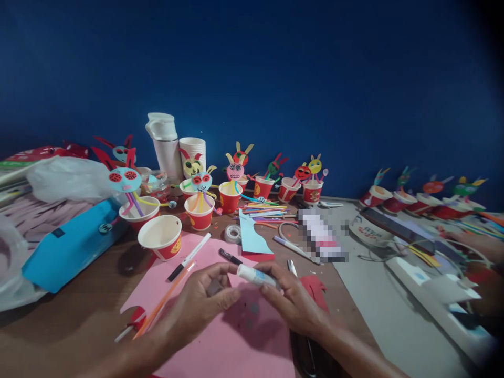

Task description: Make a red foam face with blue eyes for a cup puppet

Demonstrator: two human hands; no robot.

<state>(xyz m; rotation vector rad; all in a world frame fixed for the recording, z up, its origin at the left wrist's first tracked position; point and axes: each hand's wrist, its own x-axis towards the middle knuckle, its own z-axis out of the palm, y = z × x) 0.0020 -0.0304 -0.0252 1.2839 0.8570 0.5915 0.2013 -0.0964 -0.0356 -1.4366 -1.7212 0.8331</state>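
Head view: right hand (293, 302) is gripping a glue stick (255, 275), left hand (200, 304) is pinching its tip over pink paper (236, 341). Beyond both hands, many decorated cups (230, 195) are standing finished; one plain cup (161, 236) is waiting on the counter (79, 320).

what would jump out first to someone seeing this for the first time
Both hands meet low in the middle over a pink paper sheet: the right hand holds a white glue stick and the left hand touches its end. Behind them, a row of red paper cups with colourful paper creature faces stands along the deep blue wall.
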